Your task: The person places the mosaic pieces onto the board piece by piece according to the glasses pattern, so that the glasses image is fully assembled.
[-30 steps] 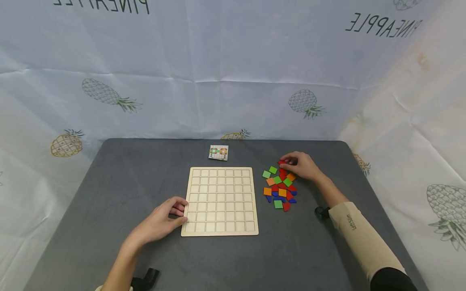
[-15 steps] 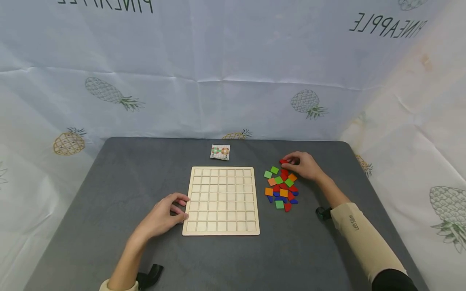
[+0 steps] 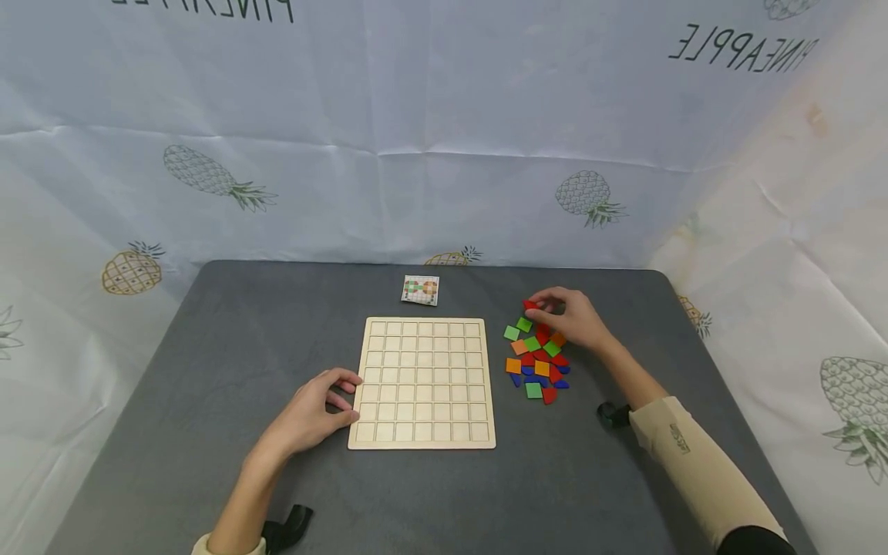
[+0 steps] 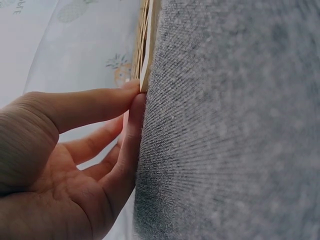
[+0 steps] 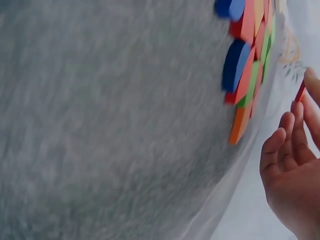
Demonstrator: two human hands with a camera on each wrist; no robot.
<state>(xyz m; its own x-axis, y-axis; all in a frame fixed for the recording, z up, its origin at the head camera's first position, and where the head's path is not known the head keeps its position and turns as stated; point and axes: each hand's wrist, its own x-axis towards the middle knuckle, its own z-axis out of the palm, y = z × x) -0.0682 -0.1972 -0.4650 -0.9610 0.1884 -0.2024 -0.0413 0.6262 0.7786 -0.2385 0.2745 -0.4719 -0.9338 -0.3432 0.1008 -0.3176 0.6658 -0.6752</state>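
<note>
A red piece point(image 3: 530, 304) is pinched by the right hand point(image 3: 572, 317), with the board point(image 3: 422, 378) at its eight o'clock, touched by the left hand point(image 3: 315, 408), fingers parted.

The person's bare left hand point(image 3: 315, 408) lies at the end of a bare left forearm point(image 3: 246, 493) slanting up and inward from a beige cloth cuff point(image 3: 225, 546), fingers loosely bent, thumb set apart below them. The bare right hand point(image 3: 574, 316) pinches with thumb and fingertips, little finger curved, its right arm angled inward in a beige fabric sleeve point(image 3: 694, 455).
</note>
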